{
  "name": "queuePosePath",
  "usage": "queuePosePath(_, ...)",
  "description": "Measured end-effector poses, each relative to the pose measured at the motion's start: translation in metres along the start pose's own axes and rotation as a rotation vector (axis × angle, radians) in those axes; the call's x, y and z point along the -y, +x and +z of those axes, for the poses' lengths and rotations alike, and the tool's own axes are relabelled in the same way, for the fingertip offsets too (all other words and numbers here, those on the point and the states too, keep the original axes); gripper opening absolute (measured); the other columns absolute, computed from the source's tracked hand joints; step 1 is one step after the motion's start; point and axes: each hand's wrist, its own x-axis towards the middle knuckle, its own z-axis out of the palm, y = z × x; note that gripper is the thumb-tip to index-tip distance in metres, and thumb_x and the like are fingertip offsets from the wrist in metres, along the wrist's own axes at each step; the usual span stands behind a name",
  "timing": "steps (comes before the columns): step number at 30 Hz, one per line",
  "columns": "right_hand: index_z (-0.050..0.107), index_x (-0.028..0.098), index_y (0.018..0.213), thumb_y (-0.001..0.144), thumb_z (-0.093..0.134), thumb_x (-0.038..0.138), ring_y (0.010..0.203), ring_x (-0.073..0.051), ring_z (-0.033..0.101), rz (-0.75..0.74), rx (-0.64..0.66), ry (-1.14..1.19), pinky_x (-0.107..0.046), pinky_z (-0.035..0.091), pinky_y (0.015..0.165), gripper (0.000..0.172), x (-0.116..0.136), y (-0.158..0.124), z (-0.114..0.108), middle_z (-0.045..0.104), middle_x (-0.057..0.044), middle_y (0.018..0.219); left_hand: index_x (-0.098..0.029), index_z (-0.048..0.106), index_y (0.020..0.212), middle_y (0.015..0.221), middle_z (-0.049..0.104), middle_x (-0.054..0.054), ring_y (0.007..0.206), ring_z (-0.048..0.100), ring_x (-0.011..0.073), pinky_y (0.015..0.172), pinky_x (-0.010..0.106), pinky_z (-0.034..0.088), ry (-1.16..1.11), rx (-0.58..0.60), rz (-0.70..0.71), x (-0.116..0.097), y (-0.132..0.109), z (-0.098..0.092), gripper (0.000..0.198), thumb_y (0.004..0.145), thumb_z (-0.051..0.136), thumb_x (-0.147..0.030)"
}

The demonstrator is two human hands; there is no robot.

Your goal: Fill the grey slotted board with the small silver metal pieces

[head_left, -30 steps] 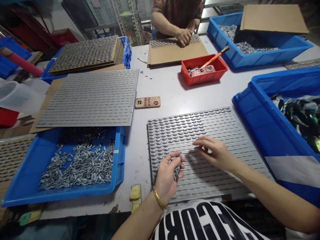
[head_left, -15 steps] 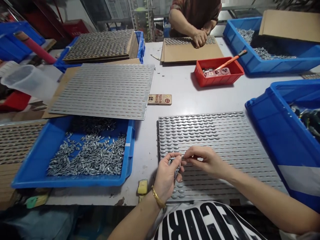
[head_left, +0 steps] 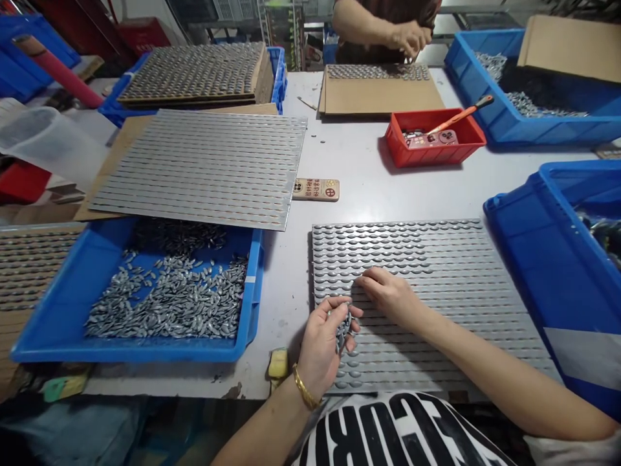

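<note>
On the white table (head_left: 359,162) lay a grooved grey board (head_left: 466,291). Over its left part, the right hand (head_left: 388,294) bunched its fingers, any grip impossible to tell, while the left hand (head_left: 321,340) clasped small grey pieces (head_left: 343,331).

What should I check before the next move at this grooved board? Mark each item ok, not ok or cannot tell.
1. Grey pieces in the left hand: ok, a small cluster is held.
2. Piece in the right hand: cannot tell, its grip is hidden from this view.
3. Every row of the grooved board filled: not ok, many rows are bare toward the right.
4. Supply in the near-left blue bin: ok, many loose pieces lie in it.
5. Co-worker's hand away from this board: ok, it is above a cardboard panel across the table.
</note>
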Motion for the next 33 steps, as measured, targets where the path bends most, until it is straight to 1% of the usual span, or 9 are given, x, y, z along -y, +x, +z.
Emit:
queuePosePath(4,0.062,0.019,0.098,0.085,0.046,0.005,0.075,-0.016,0.056,0.003,0.000,0.011,-0.025,0.045,0.063,0.025,-0.001,0.002,0.001,0.061,-0.008,0.091,-0.014,0.067,0.100,0.081,0.061,0.005,0.064,0.050,0.0089,0.043,0.018,0.031,0.015,-0.029,-0.016,-0.001,0.003,0.002,0.034,0.070,0.074,-0.030)
queuePosePath(7,0.062,0.019,0.100,0.086,0.045,0.007,0.078,-0.016,0.057,0.037,-0.030,0.109,-0.026,0.046,0.064,0.026,0.002,0.003,-0.005,0.061,-0.008,0.093,-0.014,0.068,0.103,0.083,0.062,0.006,0.064,0.051,0.0095,0.043,0.018,0.031,0.002,-0.039,-0.009,0.000,0.004,0.003,0.038,0.070,0.074,-0.031)
queuePosePath(11,0.062,0.020,0.102,0.091,0.051,0.023,0.075,-0.015,0.058,0.176,-0.037,0.519,-0.024,0.046,0.059,0.016,0.019,0.003,-0.030,0.063,-0.007,0.093,-0.015,0.067,0.099,0.084,0.064,0.006,0.063,0.052,0.0097,0.042,0.018,0.031,0.042,-0.053,0.033,0.003,0.005,0.005,0.035,0.069,0.074,-0.031)
queuePosePath(15,0.064,0.019,0.087,0.090,0.055,0.037,0.063,-0.011,0.055,0.413,0.133,0.990,-0.021,0.043,0.050,0.020,0.036,0.002,-0.050,0.063,-0.002,0.075,-0.018,0.064,0.092,0.067,0.060,0.001,0.058,0.051,0.0099,0.039,0.017,0.031,0.142,-0.075,0.089,0.007,0.009,0.006,0.030,0.068,0.075,-0.032)
queuePosePath(18,0.063,0.017,0.082,0.085,0.061,0.041,0.051,-0.008,0.048,0.556,0.202,1.159,-0.020,0.038,0.043,0.025,0.039,0.000,-0.052,0.058,0.001,0.065,-0.017,0.064,0.091,0.058,0.053,-0.002,0.050,0.045,0.0081,0.037,0.016,0.028,0.257,-0.043,0.094,0.011,0.010,0.005,0.030,0.068,0.074,-0.033)
queuePosePath(20,0.063,0.016,0.080,0.082,0.063,0.041,0.049,-0.007,0.044,0.603,0.230,1.186,-0.019,0.037,0.042,0.025,0.037,-0.002,-0.050,0.056,0.002,0.063,-0.017,0.063,0.093,0.056,0.052,-0.003,0.047,0.042,0.0071,0.036,0.016,0.025,0.314,-0.037,0.081,0.013,0.010,0.005,0.029,0.070,0.072,-0.033)
queuePosePath(24,0.061,0.016,0.076,0.082,0.064,0.036,0.050,-0.007,0.046,0.601,0.262,1.154,-0.019,0.039,0.044,0.022,0.032,-0.008,-0.044,0.056,0.002,0.062,-0.019,0.059,0.093,0.052,0.048,-0.005,0.042,0.035,0.0055,0.035,0.015,0.020,0.369,-0.031,0.033,0.018,0.007,0.006,0.026,0.073,0.069,-0.033)
queuePosePath(28,0.060,0.017,0.078,0.082,0.064,0.030,0.054,-0.008,0.050,0.560,0.221,1.093,-0.019,0.041,0.047,0.014,0.030,-0.012,-0.043,0.059,0.002,0.067,-0.018,0.060,0.093,0.050,0.047,-0.006,0.038,0.029,0.0037,0.035,0.016,0.018,0.392,-0.019,0.006,0.020,0.007,0.008,0.023,0.076,0.065,-0.034)
queuePosePath(33,0.061,0.018,0.082,0.084,0.060,0.026,0.065,-0.012,0.059,0.517,0.155,0.993,-0.022,0.046,0.055,0.009,0.034,-0.013,-0.048,0.066,0.000,0.074,-0.017,0.061,0.097,0.057,0.052,-0.002,0.043,0.036,0.0063,0.034,0.017,0.022,0.355,-0.011,0.032,0.020,0.009,0.010,0.025,0.081,0.059,-0.035)
